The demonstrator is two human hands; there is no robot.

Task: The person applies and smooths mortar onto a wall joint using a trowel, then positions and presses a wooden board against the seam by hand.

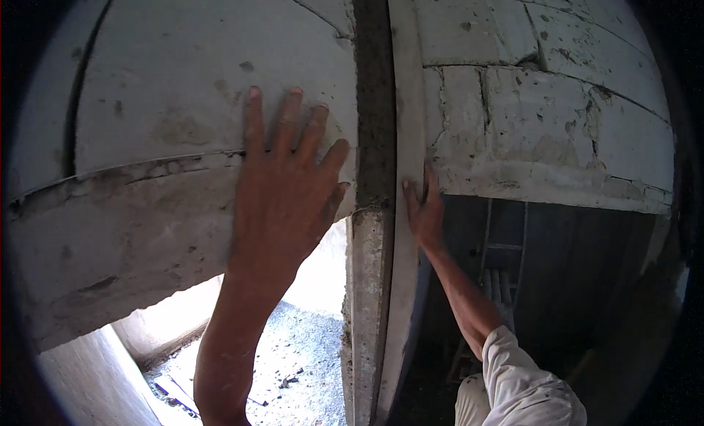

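Note:
My left hand (282,180) lies flat with fingers spread on the pale block wall (169,88), just above the ragged lower edge over a bright opening. It holds nothing. A long, straight, pale board (409,96) stands upright from the top of the view to the bottom. My right hand (425,213) grips its right edge, with the thumb on the near face; some of the fingers are hidden. Left of the board runs a dark, rough vertical strip (375,96), with a grey concrete post (368,279) below it.
On the right, cracked block masonry (535,118) ends above a dark space. A ladder (506,246) stands in that space. Through the left opening show bright gravelly ground (301,360), scattered debris and a low wall (158,327).

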